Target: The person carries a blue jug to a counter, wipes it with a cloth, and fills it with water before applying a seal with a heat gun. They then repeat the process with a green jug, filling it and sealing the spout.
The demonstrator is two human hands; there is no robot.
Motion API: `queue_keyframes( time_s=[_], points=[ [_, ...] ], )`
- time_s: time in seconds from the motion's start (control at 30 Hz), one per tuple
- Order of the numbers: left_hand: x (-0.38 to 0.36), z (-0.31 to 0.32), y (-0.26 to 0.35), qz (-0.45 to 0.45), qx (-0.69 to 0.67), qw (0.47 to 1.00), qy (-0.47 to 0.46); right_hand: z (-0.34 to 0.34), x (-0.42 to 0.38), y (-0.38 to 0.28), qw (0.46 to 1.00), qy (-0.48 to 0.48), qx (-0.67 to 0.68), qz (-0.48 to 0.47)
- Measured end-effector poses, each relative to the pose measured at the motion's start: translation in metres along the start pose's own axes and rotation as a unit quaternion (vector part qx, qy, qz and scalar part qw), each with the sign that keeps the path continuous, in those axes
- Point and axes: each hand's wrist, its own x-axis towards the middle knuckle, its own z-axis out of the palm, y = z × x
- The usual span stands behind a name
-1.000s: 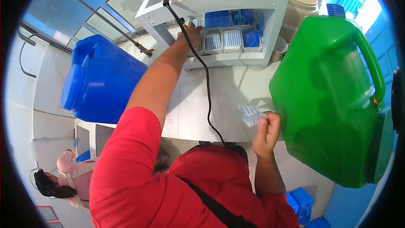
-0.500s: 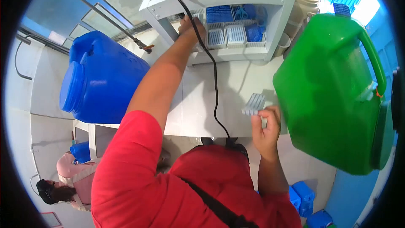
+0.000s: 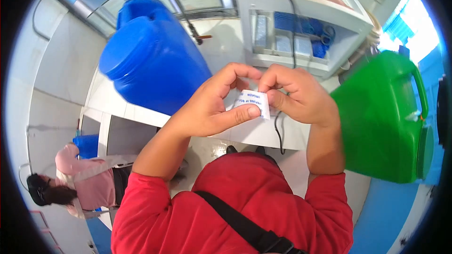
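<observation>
Both hands meet above the table's front part, in front of the shelf. Between them is a small white printed sheet [image 3: 250, 99] with blue lettering, possibly stickers; "broken" seems readable. My left hand [image 3: 212, 101] holds it with the thumb across its lower edge and the fingers curled behind. At its upper right edge, the thumb and forefinger of my right hand [image 3: 299, 94] pinch the same sheet. Some fingers of both hands are hidden behind it.
A blue jerrycan [image 3: 155, 51] lies on the left, a green jerrycan [image 3: 383, 117] on the right. A white shelf [image 3: 306, 11] at the back holds baskets and blue scissors [image 3: 328, 33]. A black cable [image 3: 278, 134] hangs across the table. Another person [image 3: 89, 181] is at lower left.
My left hand has come out of the shelf to join my right hand. The sheet, earlier in my right hand alone, is now between both hands. The view has turned.
</observation>
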Motion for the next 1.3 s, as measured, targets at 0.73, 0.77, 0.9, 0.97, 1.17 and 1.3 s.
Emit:
queue_keyframes(
  time_s=[0.73, 0.77, 0.9, 0.97, 1.17, 1.3],
  points=[
    [-0.075, -0.112, 0.172, -0.042, 0.534, 0.841, 0.078, 0.008, 0.151, -0.099, 0.922, -0.055, -0.276, -0.267],
    [-0.076, -0.115, 0.165, -0.03, 0.416, 0.903, 0.104, 0.01, 0.153, -0.098, 0.896, 0.042, -0.306, -0.32],
    [-0.06, -0.08, 0.148, -0.002, 0.11, 0.972, 0.207, 0.029, 0.131, -0.084, 0.877, 0.206, -0.203, -0.384],
    [-0.053, -0.074, 0.138, 0.03, 0.044, 0.972, 0.228, 0.051, 0.116, -0.078, 0.882, 0.224, -0.194, -0.367],
    [-0.047, -0.069, 0.137, 0.031, 0.067, 0.974, 0.215, 0.072, 0.104, -0.06, 0.933, 0.233, -0.142, -0.233],
    [-0.068, -0.139, 0.162, 0.073, 0.4, 0.913, -0.007, 0.023, 0.097, -0.071, 0.932, -0.078, -0.187, -0.302]
  ],
)
